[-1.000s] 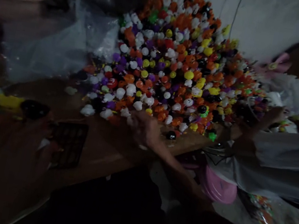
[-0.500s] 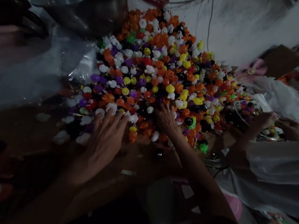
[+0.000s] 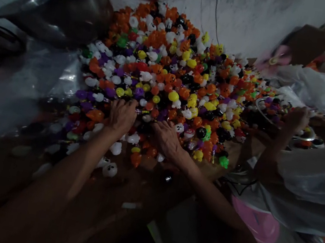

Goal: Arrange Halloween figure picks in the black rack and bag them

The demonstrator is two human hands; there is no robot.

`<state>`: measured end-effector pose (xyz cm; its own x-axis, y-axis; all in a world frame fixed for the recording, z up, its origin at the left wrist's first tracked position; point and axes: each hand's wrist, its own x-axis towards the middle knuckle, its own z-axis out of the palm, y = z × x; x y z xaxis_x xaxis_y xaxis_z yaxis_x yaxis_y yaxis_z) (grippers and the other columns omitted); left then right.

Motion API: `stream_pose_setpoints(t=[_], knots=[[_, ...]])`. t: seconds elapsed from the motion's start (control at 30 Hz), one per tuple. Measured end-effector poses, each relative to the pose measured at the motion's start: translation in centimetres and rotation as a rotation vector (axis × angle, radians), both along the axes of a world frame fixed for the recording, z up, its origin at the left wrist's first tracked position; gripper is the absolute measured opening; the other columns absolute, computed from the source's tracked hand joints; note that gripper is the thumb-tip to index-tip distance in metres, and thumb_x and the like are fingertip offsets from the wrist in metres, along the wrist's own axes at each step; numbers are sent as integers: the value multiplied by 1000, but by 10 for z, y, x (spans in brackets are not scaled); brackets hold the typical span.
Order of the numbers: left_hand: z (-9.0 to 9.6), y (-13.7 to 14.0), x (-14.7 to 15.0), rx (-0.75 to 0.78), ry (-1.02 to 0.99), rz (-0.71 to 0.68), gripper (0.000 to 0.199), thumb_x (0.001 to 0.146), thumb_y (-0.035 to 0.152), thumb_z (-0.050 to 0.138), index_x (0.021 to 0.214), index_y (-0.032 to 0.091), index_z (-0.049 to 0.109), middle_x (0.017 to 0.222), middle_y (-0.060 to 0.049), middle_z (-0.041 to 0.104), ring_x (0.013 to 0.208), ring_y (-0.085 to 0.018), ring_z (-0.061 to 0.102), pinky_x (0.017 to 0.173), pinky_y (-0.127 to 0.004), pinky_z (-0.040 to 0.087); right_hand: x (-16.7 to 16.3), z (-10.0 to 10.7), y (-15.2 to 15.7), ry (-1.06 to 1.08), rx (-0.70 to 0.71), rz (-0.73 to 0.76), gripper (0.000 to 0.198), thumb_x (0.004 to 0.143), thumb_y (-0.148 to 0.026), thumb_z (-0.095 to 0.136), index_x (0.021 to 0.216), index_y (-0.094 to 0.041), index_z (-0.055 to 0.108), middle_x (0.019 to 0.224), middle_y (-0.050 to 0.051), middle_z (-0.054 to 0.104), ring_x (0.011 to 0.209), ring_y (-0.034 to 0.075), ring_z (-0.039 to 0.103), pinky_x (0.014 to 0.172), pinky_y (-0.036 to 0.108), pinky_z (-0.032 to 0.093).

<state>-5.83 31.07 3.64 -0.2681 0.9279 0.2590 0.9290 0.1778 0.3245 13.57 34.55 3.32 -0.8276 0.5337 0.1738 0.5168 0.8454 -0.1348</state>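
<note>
A large heap of small plastic figures (image 3: 173, 96) in orange, white, yellow, purple, black and green lies before me; several look like ghosts or pumpkins. My left hand (image 3: 123, 118) is at the heap's front, fingers bent down and closed, their tips hidden. A thin yellow striped stick (image 3: 143, 112) lies just right of its fingers; I cannot tell if it is gripped. Beside it, my right hand (image 3: 167, 140) reaches in with its fingers curled among the figures. What either hand holds is hidden. Near the right hand is a white ghost figure (image 3: 179, 128).
A metal basin (image 3: 71, 13) stands tilted at the back left, above clear plastic bags (image 3: 60, 74). On the right, another person's hands (image 3: 297, 120) work over a bowl of figures (image 3: 259, 105). A pink basin (image 3: 257, 224) is lower right. A black ball-like piece (image 3: 168, 178) lies near the front edge.
My left hand has moved forward into the heap, its spread fingers now closed. My right hand has drawn slightly left and nearer to me. The view has shifted right.
</note>
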Motion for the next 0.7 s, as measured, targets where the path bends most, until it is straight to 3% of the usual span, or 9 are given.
stream_pose_setpoints(t=[0.17, 0.23, 0.3, 0.37, 0.43, 0.6, 0.7], knots=[[12, -14, -15, 81, -226, -16, 23, 85, 17, 57, 99, 19, 74, 119, -17, 73, 126, -37, 58, 115, -53, 36, 12, -23, 5, 281, -80, -46, 18, 94, -14, 48, 108, -16, 57, 100, 12, 68, 81, 23, 59, 71, 31, 43], [22, -16, -20, 131, -370, -1, 17, 86, 24, 61, 96, 18, 73, 110, -14, 75, 117, -33, 63, 113, -48, 41, 13, -25, 3, 440, -101, -70, 7, 96, -19, 48, 100, -19, 54, 89, 9, 66, 72, 20, 56, 65, 29, 40], [34, -20, -24, 175, -549, 20, 25, 93, 37, 56, 96, 17, 71, 95, -12, 74, 100, -28, 68, 102, -44, 50, 10, -20, -6, 557, -130, -48, 10, 101, -27, 46, 94, -21, 51, 81, 5, 62, 66, 19, 52, 62, 29, 39], [46, -30, -25, 194, -750, 17, 41, 100, 45, 40, 99, 15, 69, 85, -10, 71, 81, -22, 69, 87, -38, 56, 5, -13, -22, 624, -163, 1, 18, 105, -34, 42, 95, -22, 51, 79, 4, 60, 65, 18, 52, 62, 28, 40], [55, -46, -25, 183, -938, -8, 45, 101, 43, 33, 102, 14, 67, 79, -8, 68, 68, -18, 66, 74, -33, 57, -1, -7, -40, 653, -180, 49, 22, 107, -35, 38, 97, -21, 53, 81, 4, 61, 67, 17, 54, 63, 29, 42], [58, -88, -17, 130, -1251, 13, 23, 95, 34, 47, 89, 16, 61, 66, -1, 58, 50, -12, 52, 59, -27, 52, 3, -4, -71, 724, -163, 98, 19, 102, -32, 47, 104, -19, 61, 84, 6, 66, 70, 18, 60, 67, 30, 49], [54, -93, 0, 138, -1271, 53, 16, 93, 32, 58, 84, 19, 58, 63, 3, 52, 46, -9, 42, 50, -22, 40, 16, 6, -70, 788, -100, 41, 30, 101, -29, 45, 123, -18, 62, 96, 9, 70, 83, 21, 66, 77, 34, 55]])
